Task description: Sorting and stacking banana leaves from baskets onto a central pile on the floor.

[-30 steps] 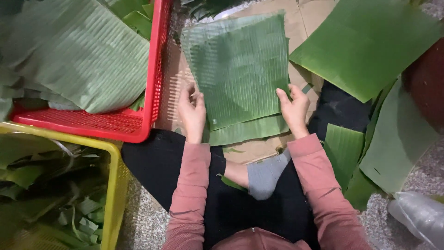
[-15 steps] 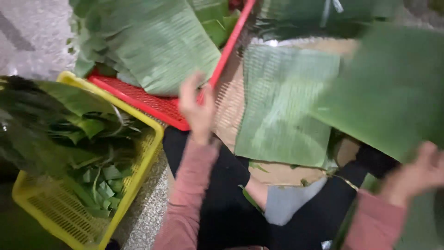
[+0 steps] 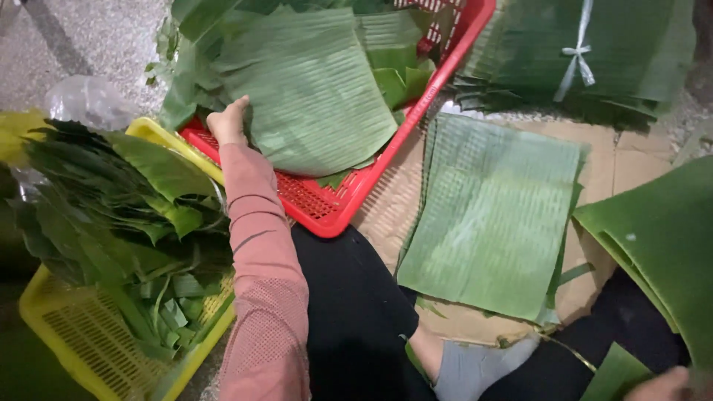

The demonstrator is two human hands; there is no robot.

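The left hand (image 3: 226,119) reaches to the upper left of the frame, its fingers curled onto the edge of a large banana leaf (image 3: 312,89) that lies on top of the red plastic crate (image 3: 349,204). Only a sliver of the right hand (image 3: 665,385) shows at the lower right corner, beside a dark green leaf piece (image 3: 613,375); I cannot tell whether its fingers grasp anything.

The person sits on a speckled stone floor (image 3: 82,37). A flattened sheet of cardboard (image 3: 624,167) serves as the surface at the centre right, carrying a neat stack of cut banana leaves (image 3: 494,215). At the left, a yellow plastic crate (image 3: 82,341) holds leaf trimmings (image 3: 111,200). At the upper right lies a tied bundle of dark leaves (image 3: 587,52). 1 more large leaf (image 3: 661,245) covers the right edge.
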